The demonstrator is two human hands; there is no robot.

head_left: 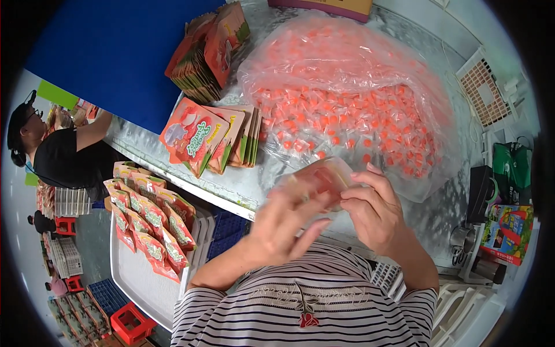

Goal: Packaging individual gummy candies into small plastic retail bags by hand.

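Note:
A red and pale pouch is held up over the table edge, in front of my body. My right hand pinches its right edge between thumb and fingers. Across the pouch's lower left side is my left hand, smeared by motion; its thumb stands apart, but its grip cannot be made out. Just beyond, a large clear plastic bag lies open, with many small clear packets with orange-red centres spilling at its mouth. To the left, a fanned stack of printed pouches lies near the table edge.
Another pouch stack stands behind, beside a blue panel. At lower left, a white tray holds several filled-looking pouches. A co-worker in black works at far left. A white basket hangs at right.

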